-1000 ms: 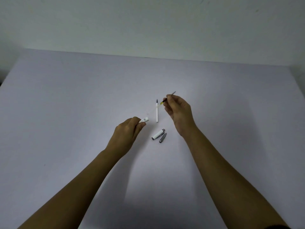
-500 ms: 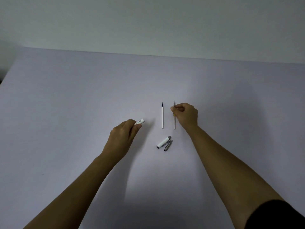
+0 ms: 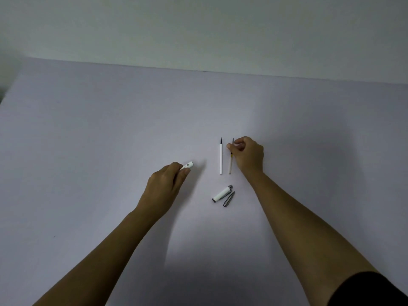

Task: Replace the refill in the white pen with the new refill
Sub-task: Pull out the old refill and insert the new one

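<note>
On the pale lilac tabletop [image 3: 110,129] the pen lies in pieces near the middle, well away from every edge. The left hand [image 3: 164,186] has its grip closed round the white pen barrel [image 3: 187,166], whose printed open end sticks out past the thumb and forefinger and points toward the far right corner; the rest of the barrel is hidden inside the fist. The right hand [image 3: 248,155] has its grip pinched together on the clear refill [image 3: 230,161], thumb and forefinger meeting near the grey tip end, with a yellowish band just below the fingers. That refill runs roughly straight toward the near edge, and whether its lower end touches the tabletop cannot be told.

Just to the left of it, parallel and apart by a narrow gap, lies the white refill [image 3: 221,159], dark tip toward the far edge, flat on the tabletop and untouched by either hand. It sits between the two hands, closer to the right one.

Nearer the person, between the two forearms, the white cap piece [image 3: 221,193] lies tilted, its grey end toward the far right corner. The grey metal tip section [image 3: 229,199] lies just beside it on the right, at about the same slant. A dark sleeve [image 3: 375,290] shows at the near right corner.
</note>
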Available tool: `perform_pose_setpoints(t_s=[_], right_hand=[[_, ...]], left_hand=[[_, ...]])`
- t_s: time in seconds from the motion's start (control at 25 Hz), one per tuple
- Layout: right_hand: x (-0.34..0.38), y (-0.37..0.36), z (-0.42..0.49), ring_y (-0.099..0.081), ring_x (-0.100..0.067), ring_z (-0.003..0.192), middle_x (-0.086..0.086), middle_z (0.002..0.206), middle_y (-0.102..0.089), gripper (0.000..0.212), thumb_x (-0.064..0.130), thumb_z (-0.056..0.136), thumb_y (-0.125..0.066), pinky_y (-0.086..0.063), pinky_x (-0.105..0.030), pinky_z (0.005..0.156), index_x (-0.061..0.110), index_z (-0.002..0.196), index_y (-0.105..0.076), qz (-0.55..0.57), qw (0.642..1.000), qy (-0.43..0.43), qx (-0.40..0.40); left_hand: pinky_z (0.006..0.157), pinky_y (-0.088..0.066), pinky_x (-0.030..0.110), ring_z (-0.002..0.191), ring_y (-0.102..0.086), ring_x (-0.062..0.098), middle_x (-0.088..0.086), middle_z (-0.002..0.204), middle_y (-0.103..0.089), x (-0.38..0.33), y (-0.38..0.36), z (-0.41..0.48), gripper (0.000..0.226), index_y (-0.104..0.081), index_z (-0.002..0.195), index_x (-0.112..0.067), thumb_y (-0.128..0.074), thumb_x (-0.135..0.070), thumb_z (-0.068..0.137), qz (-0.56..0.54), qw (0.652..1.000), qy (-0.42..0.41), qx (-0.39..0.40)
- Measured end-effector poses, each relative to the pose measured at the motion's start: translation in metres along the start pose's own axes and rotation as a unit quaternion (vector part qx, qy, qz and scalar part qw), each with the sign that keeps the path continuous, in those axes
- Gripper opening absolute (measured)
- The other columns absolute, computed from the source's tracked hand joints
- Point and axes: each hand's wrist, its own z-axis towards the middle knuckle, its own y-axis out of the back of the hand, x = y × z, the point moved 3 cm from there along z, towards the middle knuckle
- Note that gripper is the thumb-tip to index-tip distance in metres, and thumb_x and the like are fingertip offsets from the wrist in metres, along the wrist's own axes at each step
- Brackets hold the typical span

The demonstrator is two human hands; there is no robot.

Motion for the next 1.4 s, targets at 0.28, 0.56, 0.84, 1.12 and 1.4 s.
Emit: perform_pose_setpoints(t_s=[0.28,0.56,0.84,1.12,1.4], right_hand=[[0.034,-0.017,0.0,-0.065,-0.031,0.089,-0.017,0.094,-0.071,0.024,0.015,0.081,-0.07,-0.049,-0.032,0.077,0.001,0.097,-0.06,-0.141,0.982,0.073,0.101],[0.047,-0.023,-0.004,-0.063,-0.03,0.102,-0.017,0.107,-0.07,0.027,0.011,0.082,-0.066,-0.048,-0.033,0.087,0.002,0.107,-0.063,-0.13,0.987,-0.008,0.098],[0.077,0.005,-0.032,-0.067,-0.007,0.067,0.001,0.073,-0.068,0.005,0.008,0.081,-0.067,-0.057,-0.023,0.072,0.012,0.083,-0.07,0.336,0.934,-0.108,0.05],[0.082,0.027,-0.052,-0.066,-0.005,0.07,0.001,0.077,-0.069,0.01,0.005,0.084,-0.065,-0.055,-0.014,0.066,0.014,0.084,-0.068,0.411,0.903,-0.113,0.051],[0.079,0.038,-0.07,-0.068,-0.003,0.07,0.002,0.083,-0.069,0.011,0.005,0.085,-0.063,-0.055,-0.014,0.067,0.014,0.086,-0.069,0.441,0.886,-0.112,0.088]], left_hand=[[0.046,-0.027,0.021,0.047,-0.036,0.012,-0.01,0.054,-0.036,-0.001,0.003,-0.001,0.031,-0.047,0.075,-0.009,-0.04,-0.034,0.093,-0.006,1.0,-0.007,-0.008],[0.046,-0.025,0.017,0.046,-0.035,0.01,-0.011,0.053,-0.035,0.005,0.011,-0.008,0.034,-0.046,0.074,-0.01,-0.037,-0.038,0.092,-0.005,1.0,0.001,-0.023],[0.046,-0.029,0.017,0.052,-0.04,0.01,-0.009,0.06,-0.042,-0.004,0.003,-0.014,0.018,-0.049,0.08,-0.013,-0.041,-0.019,0.094,-0.053,0.998,0.018,-0.019],[0.056,-0.034,0.008,0.055,-0.041,0.008,-0.01,0.063,-0.042,-0.02,-0.004,-0.017,0.016,-0.049,0.084,-0.014,-0.04,-0.02,0.095,-0.061,0.998,-0.007,-0.026],[0.057,-0.032,0.009,0.057,-0.041,0.006,-0.008,0.068,-0.043,-0.04,-0.005,-0.016,0.016,-0.05,0.088,-0.013,-0.039,-0.02,0.096,-0.056,0.997,-0.036,-0.035]])
